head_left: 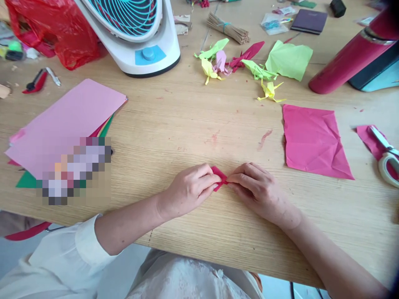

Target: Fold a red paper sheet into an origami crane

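A small folded piece of red-pink paper [220,177] is pinched between my two hands, just above or on the wooden table [174,124]. My left hand [191,187] grips its left part with fingers closed, hiding some of it. At its right tip, my right hand [258,189] pinches with thumb and fingertips together. To the right lies a creased pink paper square [316,141]. Further back sit several folded paper cranes, among them a yellow crane [270,91] and a dark pink crane [246,56].
At left is a stack of coloured paper [71,112], partly under a blurred patch. A white fan [146,54] and a red plastic bag [62,33] stand behind. On the right are scissors [388,162] and a red bottle [346,58]. Green paper [289,58] lies near the cranes.
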### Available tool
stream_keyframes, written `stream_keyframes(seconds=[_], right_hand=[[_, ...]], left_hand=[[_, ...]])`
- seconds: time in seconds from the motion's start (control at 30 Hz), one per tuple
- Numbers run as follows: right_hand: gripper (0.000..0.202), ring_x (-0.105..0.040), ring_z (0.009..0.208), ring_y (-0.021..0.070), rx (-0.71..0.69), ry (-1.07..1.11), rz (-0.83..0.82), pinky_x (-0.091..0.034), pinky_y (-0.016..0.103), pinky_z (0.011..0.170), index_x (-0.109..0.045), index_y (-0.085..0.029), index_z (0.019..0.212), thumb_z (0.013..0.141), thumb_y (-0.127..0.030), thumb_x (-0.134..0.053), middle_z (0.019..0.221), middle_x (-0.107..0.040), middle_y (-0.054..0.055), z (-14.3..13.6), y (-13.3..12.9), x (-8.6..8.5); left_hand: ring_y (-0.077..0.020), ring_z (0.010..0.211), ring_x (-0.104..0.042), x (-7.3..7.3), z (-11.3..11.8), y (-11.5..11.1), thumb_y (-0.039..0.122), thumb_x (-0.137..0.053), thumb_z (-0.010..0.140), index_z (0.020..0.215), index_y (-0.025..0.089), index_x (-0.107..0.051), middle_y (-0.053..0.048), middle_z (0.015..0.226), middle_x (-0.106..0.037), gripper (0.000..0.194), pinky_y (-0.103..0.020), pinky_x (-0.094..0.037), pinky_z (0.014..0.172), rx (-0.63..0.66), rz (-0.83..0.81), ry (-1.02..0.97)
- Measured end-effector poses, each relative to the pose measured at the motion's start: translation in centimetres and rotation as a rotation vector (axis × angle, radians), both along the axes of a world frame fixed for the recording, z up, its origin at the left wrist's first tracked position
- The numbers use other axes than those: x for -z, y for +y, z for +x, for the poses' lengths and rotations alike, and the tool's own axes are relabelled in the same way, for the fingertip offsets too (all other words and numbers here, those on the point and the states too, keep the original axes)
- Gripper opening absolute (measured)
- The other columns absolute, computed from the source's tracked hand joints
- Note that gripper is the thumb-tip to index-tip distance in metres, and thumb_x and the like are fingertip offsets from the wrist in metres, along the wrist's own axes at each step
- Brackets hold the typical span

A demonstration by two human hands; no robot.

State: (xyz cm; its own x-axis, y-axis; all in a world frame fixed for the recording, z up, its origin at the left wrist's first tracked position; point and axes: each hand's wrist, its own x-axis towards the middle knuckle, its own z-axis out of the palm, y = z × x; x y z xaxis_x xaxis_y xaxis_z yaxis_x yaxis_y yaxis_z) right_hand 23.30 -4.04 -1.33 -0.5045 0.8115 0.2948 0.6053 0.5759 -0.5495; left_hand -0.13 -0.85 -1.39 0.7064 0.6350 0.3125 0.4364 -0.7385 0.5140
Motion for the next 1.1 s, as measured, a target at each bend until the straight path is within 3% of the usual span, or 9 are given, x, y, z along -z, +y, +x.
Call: stream_keyframes(seconds=[0.23,0.77,1.1], right_hand=[[0.018,-0.057,0.088,0.0213,-0.006,-0.008,-0.005,-0.048,0.037,0.079,-0.066,-0.021,0.11,0.099,-0.015,-0.054,0.097,-0.064,0.008,0.2,-0.1,0.1],[0.008,-0.055,0.082,0.0221,0.082,-0.092,-0.042,-0.046,0.037,0.075,-0.063,-0.019,0.095,0.094,-0.014,-0.057,0.089,-0.06,0.007,-0.8,-0.2,-0.4],[0.007,-0.055,0.08,0.0194,0.12,-0.045,-0.092,-0.044,0.034,0.071,-0.061,-0.02,0.095,0.097,-0.017,-0.055,0.089,-0.058,0.006,-0.9,0.0,-0.2]], left_hand=[[-0.0123,0.082,-0.062,0.1,0.3,0.2,0.015,-0.054,0.097,0.095,0.016,-0.069,-0.003,0.09,-0.062,0.014,-0.024,-0.051,0.077,-0.022,-0.023,0.01],[-0.0128,0.082,-0.063,0.0,1.0,0.6,0.019,-0.06,0.095,0.092,0.018,-0.065,-0.002,0.093,-0.063,0.006,-0.024,-0.05,0.075,-0.05,-0.117,0.05],[-0.0133,0.08,-0.062,-0.2,1.2,0.6,0.02,-0.054,0.098,0.09,0.017,-0.064,-0.002,0.09,-0.062,0.013,-0.026,-0.05,0.074,-0.062,-0.094,0.084]])
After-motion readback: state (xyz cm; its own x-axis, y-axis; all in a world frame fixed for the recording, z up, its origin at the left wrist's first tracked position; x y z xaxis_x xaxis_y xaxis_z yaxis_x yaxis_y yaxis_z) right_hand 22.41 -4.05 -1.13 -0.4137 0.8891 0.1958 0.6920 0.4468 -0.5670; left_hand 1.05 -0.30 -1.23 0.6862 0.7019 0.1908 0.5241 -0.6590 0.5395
